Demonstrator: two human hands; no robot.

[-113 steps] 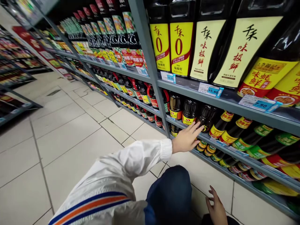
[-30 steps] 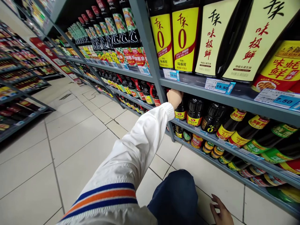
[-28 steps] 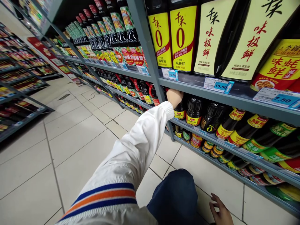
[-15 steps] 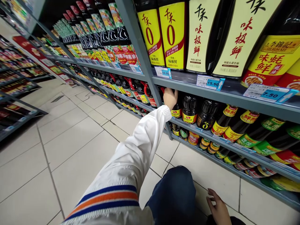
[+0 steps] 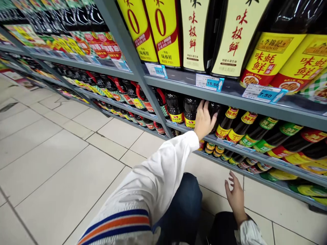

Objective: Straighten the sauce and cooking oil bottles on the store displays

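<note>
My left hand (image 5: pixel 205 119), in a white sleeve with an orange and blue band, reaches across to the middle shelf. Its fingers and thumb are spread in front of a dark soy sauce bottle (image 5: pixel 214 108); whether they touch it I cannot tell. Just left of the hand stand two dark bottles with yellow labels, a nearer one (image 5: pixel 190 110) and one beyond it (image 5: pixel 175 108). Low at the right, my right hand (image 5: pixel 236 196) hangs open above my dark trouser leg and holds nothing.
Above my left hand runs a grey shelf edge (image 5: pixel 173 78) with price tags, bearing tall bottles with yellow and cream labels (image 5: pixel 166 37). Slimmer sauce bottles (image 5: pixel 241 127) line up to the right. Small jars (image 5: pixel 219 150) stand below. A grey upright (image 5: pixel 127 47) divides the racks.
My left hand has moved right along the shelf, from beside the upright to the third dark bottle. My right hand has risen a little, with its fingers more spread. The view has shifted right.
</note>
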